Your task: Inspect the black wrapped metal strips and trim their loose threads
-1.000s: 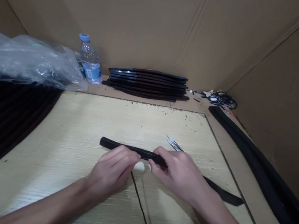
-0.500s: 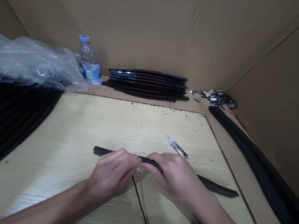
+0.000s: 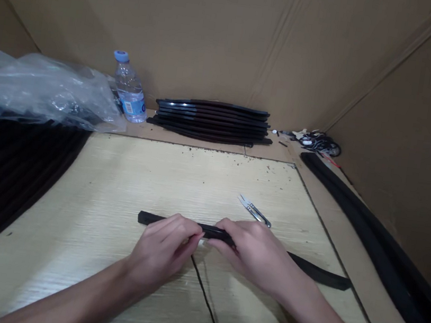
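A long black strip, perhaps rubber or foam, runs crosswise over the pale board in front of me. My left hand is closed round it near its left end, thumb and forefinger pinched. Close beside it, my right hand grips the same strip from above, leaving a short bare stretch between the two. From under my left hand a thin black cord trails down to the bottom edge. Just beyond my right hand lie small metal thread snips. The fingertips on the strip's underside are partly hidden.
Behind the board stand a stack of black strips and a water bottle. Clear plastic bags rest over dark strips at left. Another black strip lies along the right edge, below a tangle of cords. Cardboard walls surround the board.
The strip has shifted slightly to the right. The gap between my two hands has widened a little, showing more of the strip. The cord's lower end has moved slightly right.
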Demonstrator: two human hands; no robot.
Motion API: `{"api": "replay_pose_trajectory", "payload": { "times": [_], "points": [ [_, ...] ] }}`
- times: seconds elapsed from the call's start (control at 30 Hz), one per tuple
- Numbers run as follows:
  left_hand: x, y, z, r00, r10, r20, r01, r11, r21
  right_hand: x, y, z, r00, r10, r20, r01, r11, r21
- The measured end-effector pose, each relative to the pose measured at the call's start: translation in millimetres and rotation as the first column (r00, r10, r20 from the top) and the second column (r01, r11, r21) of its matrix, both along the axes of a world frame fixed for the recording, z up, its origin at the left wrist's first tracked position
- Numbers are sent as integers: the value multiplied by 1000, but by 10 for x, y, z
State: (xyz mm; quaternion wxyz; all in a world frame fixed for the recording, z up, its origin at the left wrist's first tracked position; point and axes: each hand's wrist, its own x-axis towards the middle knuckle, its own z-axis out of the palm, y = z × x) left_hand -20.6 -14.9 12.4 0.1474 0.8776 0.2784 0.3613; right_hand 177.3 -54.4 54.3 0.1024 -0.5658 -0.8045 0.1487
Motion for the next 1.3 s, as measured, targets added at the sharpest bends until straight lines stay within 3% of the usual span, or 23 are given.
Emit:
{"api": "replay_pose_trajectory", "payload": {
  "times": [0.17,0.37,0.53,0.9,1.3],
  "points": [
    [18,-24,-10,1000,-18,19,19,1000,-12,-17,-2,26,999,7,54,-5,999,-42],
    [38,-47,-17,997,-15,81,16,1000,-10,-19,-25,56,997,23,-70,-27,998,-59],
    [31,-30,-12,999,-12,40,12,1000,2,-15,-2,49,996,-12,-94,6,998,-66],
    [6,-28,-49,995,-60,81,61,998,-9,27,-15,24,996,-8,-87,5,1000,-28],
    [34,-47,-28,994,-22,104,21,1000,10,-27,-22,9,994,-60,-87,59,998,-13]
  ]
}}
